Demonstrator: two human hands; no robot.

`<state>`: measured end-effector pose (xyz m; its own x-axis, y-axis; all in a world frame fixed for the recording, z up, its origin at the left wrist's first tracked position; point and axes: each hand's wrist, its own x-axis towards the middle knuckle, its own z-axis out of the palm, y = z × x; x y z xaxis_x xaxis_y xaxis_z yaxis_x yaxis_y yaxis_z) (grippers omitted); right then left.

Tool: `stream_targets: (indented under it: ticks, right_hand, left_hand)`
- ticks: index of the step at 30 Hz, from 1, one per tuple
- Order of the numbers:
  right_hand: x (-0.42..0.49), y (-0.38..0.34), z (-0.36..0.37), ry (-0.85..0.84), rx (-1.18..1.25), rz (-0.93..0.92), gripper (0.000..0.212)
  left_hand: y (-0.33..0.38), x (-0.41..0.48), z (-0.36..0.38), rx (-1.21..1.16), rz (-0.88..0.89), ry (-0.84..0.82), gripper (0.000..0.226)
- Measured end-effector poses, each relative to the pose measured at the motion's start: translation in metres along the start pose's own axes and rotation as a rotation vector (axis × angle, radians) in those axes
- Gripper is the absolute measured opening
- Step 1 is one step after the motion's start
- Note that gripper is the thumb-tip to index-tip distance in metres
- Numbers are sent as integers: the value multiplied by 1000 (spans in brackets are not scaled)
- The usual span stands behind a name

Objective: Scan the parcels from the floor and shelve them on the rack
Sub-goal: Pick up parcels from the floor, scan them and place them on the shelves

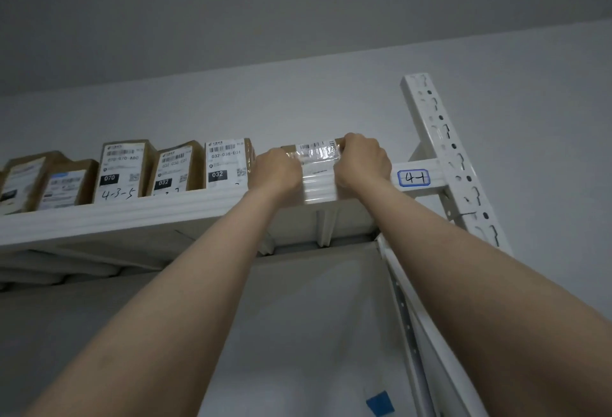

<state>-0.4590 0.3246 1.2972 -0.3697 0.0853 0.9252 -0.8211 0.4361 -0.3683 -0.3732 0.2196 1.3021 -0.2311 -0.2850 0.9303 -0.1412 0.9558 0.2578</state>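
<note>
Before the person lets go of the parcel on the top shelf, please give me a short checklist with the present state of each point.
1. Both hands hold the parcel, left hand and right hand: ok.
2. Parcel rests fully on the shelf: cannot tell.
3. Label faces outward: ok.
4. Free gap beside the neighbour box: ok.
5. Clear of the post: ok.

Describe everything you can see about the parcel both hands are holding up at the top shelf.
The parcel is a brown cardboard box, wrapped or taped in glossy clear film that catches the light. A white shipping label with barcodes faces the camera, its text too blurred to read. It sits upright at the front edge of the top shelf, right of the row of labelled boxes. The left hand and right hand clasp its two sides, covering both ends.
</note>
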Motion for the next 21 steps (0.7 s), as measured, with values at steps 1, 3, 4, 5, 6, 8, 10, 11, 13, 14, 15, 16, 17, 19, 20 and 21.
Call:
stream_targets:
  ticks: [1,3,4,5,6,8,10,11,13,14,15,16,17,19,20,21]
  right_hand:
    - [1,-1,1,-5,-1,17,32]
    - [2,-5,4,-14,-33,40,28]
    - [2,-7,5,-21,-55,48,27]
    - [2,-9,7,-32,-76,52,26]
    - [2,-11,8,-44,-93,52,23]
    - [2,-14,11,-78,-127,43,11]
    - [3,-16,12,-108,-156,28,5]
    - [3,-17,13,-124,-164,20,7]
    - [1,-18,12,-156,-182,4,13]
    - [1,-18,11,-173,-195,-4,13]
    - [0,-18,11,-194,-207,-13,12]
    - [-1,-19,10,-218,-216,-21,12]
    - [-2,-20,10,-240,-223,-28,12]
    - [-4,-21,9,-269,-226,-37,14]
    - [-5,-21,9,-276,-226,-40,15]
    - [-6,-21,9,-277,-227,-41,17]
  left_hand:
    - [-1,-1,1,41,0,-4,21]
    - [-2,-2,5,120,5,-6,19]
    - [-3,-1,7,147,6,-6,21]
    - [-3,0,8,165,6,-12,25]
    - [-3,2,9,177,8,-22,27]
    - [-3,5,8,178,12,-42,29]
    - [-1,5,3,168,12,-54,29]
    - [-1,4,1,166,8,-60,29]
    - [-1,0,-3,163,14,-70,23]
    - [-1,-3,-5,161,23,-77,18]
    - [-2,-6,-7,161,30,-84,14]
    - [-3,-8,-7,163,38,-89,12]
    - [-3,-10,-8,171,49,-91,13]
    - [-5,-13,-7,190,66,-96,16]
    - [-5,-14,-8,194,70,-96,16]
    - [-6,-16,-8,194,74,-96,17]
